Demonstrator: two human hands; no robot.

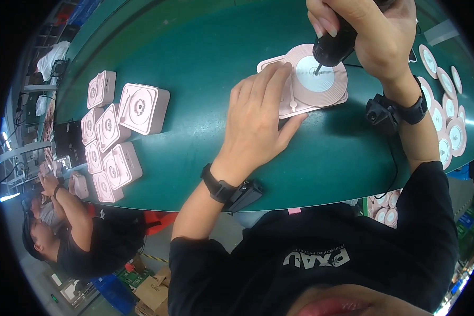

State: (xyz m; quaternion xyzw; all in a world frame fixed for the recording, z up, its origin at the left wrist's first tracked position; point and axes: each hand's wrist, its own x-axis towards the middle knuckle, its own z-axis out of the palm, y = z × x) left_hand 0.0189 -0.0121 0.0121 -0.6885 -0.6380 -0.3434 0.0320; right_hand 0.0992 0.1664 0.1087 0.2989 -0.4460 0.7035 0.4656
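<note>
My left hand (258, 118) lies flat on the green table (195, 42), fingers pressing the left edge of a pink box-shaped device (300, 100) with a round pink-and-white disc (321, 79) on top. My right hand (374, 31) grips a black electric screwdriver (334, 45) held upright, its bit touching the centre of the disc. Both wrists wear black bands with small black units attached.
Several pink box devices (116, 137) lie grouped at the table's left. A row of pink-and-white discs (445, 110) runs along the right edge, more (384, 208) below the table. A person in black (79, 231) works at lower left. Cardboard boxes (152, 292) sit on the floor.
</note>
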